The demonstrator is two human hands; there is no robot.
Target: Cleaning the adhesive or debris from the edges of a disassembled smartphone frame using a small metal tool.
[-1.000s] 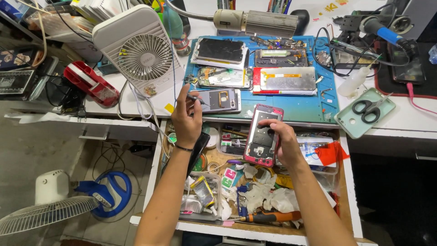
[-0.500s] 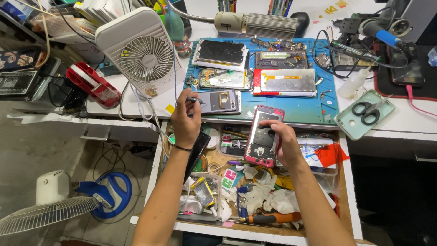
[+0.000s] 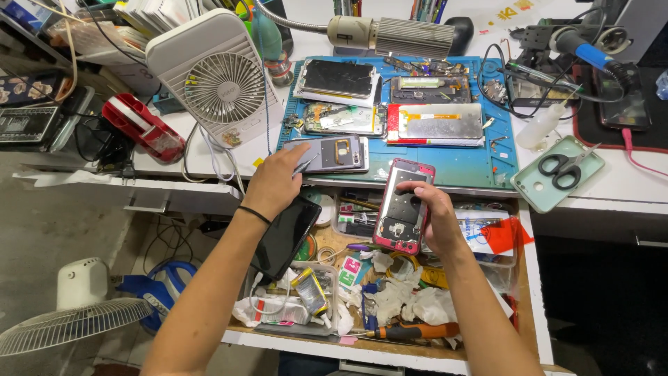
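My right hand grips the red-framed phone, now tilted a bit lower, just below the blue mat. My left hand has slid onto the mat's lower-left edge, fingers pinching tweezers beside the grey phone.

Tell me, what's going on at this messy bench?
A person is at work on opened phones. The right hand holds a red-framed phone body over the open drawer. The left hand pinches tweezers at the edge of the blue mat, beside a grey phone back.
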